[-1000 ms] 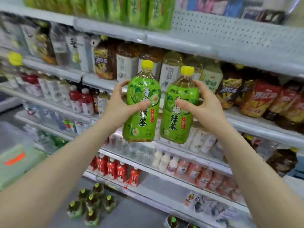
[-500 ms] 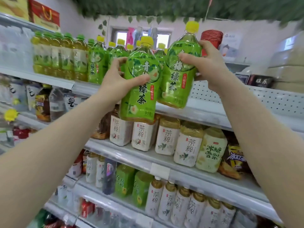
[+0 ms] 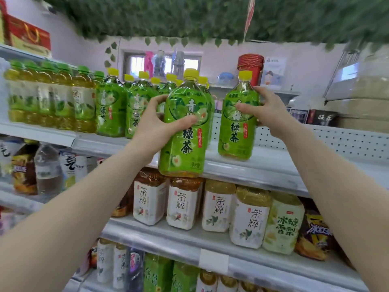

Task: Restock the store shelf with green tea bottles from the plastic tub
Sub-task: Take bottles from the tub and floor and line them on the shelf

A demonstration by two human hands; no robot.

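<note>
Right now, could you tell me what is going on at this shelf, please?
A person is stocking green tea. Their right hand grips a bottle whose base looks set on the upper shelf, right of the shelved bottles. Their left hand grips a second bottle, held in front of the shelf edge and not yet on it.

Left hand: grips the left bottle, thumb across its label.
Left bottle: green tea, yellow cap, upright, held in front of the shelf edge, with its base below the lip.
Right hand: fingers curled round the right bottle's shoulder.
Right bottle: upright over the shelf, base at its surface; contact unclear.
Stocked row: matching yellow-capped bottles standing to the left.
Lower tier: white-labelled bottles.
</note>
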